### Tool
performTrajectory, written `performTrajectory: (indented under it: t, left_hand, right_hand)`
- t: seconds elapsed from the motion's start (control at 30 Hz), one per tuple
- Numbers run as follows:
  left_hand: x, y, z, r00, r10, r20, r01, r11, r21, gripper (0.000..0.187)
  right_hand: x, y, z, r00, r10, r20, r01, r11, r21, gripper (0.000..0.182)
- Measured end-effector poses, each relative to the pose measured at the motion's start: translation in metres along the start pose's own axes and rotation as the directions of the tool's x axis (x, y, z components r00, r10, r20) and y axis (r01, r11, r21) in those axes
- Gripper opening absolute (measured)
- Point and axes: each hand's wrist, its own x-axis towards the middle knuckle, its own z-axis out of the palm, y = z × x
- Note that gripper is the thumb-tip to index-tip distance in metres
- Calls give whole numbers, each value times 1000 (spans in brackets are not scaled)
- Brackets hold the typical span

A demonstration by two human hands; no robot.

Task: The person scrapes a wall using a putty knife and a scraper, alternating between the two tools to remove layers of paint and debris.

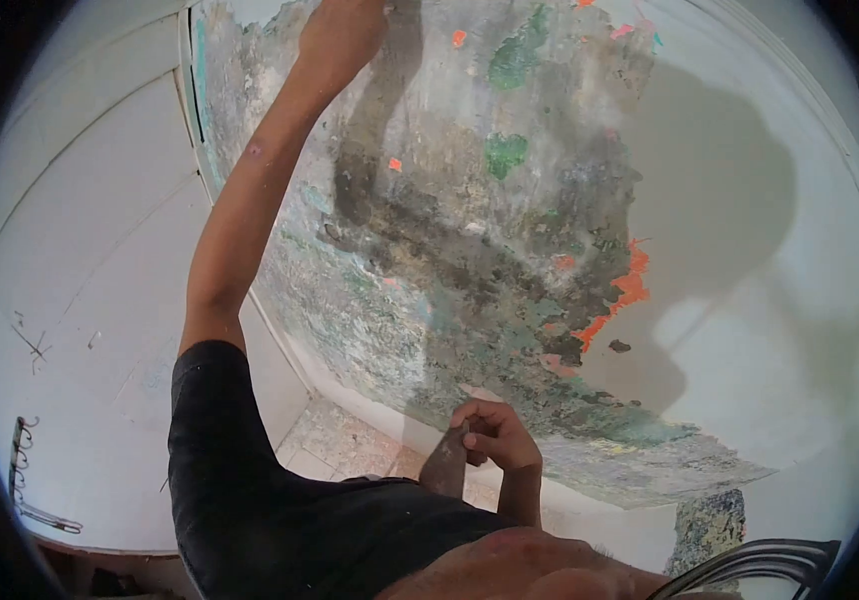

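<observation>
My left hand (343, 38) reaches up to the top edge of the view, close against the wall (510, 230) with its stripped paint. Its fingers are mostly cut off by the frame, so whether it holds anything does not show. Lower down, near waist height, my right hand (500, 437) pinches a flat, dull-grey scraper (444, 463) between thumb and fingers. The scraper's wide end points downward, apart from the wall as far as I can see. Grey and greenish bare patches cover the wall between both hands, with orange flecks (630, 288) at the right border.
A white door (80, 300) stands to the left, with a hook rack (20, 460) low on it. Smooth white paint (720, 190) borders the bare patch on the right. Floor tiles (335, 440) show below, and dark curved loops (770, 565) sit at the lower right.
</observation>
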Motion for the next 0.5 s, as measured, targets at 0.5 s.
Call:
performTrajectory:
  t: [0.5]
  left_hand:
    - [0, -3, 6, 997, -21, 81, 13, 994, 105, 53]
  right_hand:
    - [23, 16, 12, 999, -19, 32, 16, 995, 99, 22]
